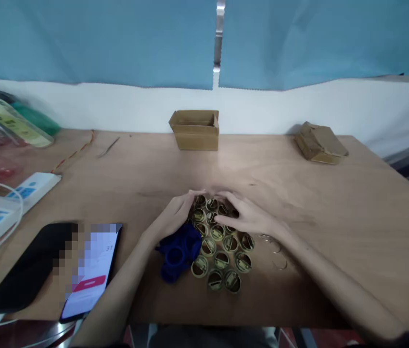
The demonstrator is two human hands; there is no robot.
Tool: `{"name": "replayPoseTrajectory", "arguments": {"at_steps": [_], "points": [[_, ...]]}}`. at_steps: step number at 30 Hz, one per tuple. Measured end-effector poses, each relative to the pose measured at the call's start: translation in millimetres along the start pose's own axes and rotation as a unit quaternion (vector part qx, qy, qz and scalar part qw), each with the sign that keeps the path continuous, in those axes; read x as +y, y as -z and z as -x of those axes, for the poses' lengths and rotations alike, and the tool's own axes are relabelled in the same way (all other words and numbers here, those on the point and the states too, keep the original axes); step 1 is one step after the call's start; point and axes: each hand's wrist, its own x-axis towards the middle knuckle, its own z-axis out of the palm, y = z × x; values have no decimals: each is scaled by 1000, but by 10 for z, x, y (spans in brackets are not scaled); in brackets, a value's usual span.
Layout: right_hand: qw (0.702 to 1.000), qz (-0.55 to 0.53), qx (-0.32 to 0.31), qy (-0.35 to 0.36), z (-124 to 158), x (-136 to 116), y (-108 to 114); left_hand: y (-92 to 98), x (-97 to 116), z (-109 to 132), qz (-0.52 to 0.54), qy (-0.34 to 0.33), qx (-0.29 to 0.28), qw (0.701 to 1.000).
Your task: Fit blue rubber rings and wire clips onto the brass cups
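A cluster of round brass-coloured metal pieces (222,260), each with a bar across its middle like a buckle, lies on the table in front of me. My left hand (174,215) curves around the cluster's far left side, fingers stretched forward, touching or almost touching the outer pieces. Opposite it, my right hand (248,215) arches over the far right pieces with thumb and fingers apart; its fingertips partly hide some of them. Dark blue round pieces (181,251) lie heaped beside the cluster, under my left wrist. Several thin wire rings (280,261) rest near my right forearm.
An open cardboard box (199,137) stands at the back by the wall, and a crumpled carton (320,142) lies back right. On the left are a lit phone (94,270), a black phone-shaped slab (30,270), a white power strip (41,186), cables and a bottle (16,123).
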Motion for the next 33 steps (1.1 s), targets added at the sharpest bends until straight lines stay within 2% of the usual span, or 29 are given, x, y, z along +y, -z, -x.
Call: {"name": "replayPoseTrajectory", "arguments": {"at_steps": [6,8,10,12,15,18,22,26,28,30,31,33], "points": [[995,76,45,-42,311,-44,296,101,214,86,-56,-27,82,995],[994,65,46,-71,450,-78,365,129,305,149,-44,-25,83,995],[995,38,-5,-88,560,-115,410,127,366,204,-14,-46,73,996],[992,32,-92,-81,618,-147,427,93,393,238,0,-63,56,996],[978,70,-183,-68,609,-161,394,27,394,258,-37,-62,13,997],[979,89,-172,-67,569,-123,300,39,378,284,-107,-70,-19,992],[990,54,-112,-66,582,-57,192,244,307,367,-174,-94,-80,977],[988,15,-126,-87,605,-40,187,417,257,446,-187,-88,-127,970],[986,5,-134,-95,599,-49,200,389,290,474,-187,-78,-162,966],[985,8,-135,-103,589,-66,210,283,353,508,-220,-68,-180,956],[985,14,-136,-107,588,-78,213,213,384,527,-250,-73,-179,949],[984,29,-138,-111,597,-103,220,77,431,569,-329,-80,-126,932]]}}
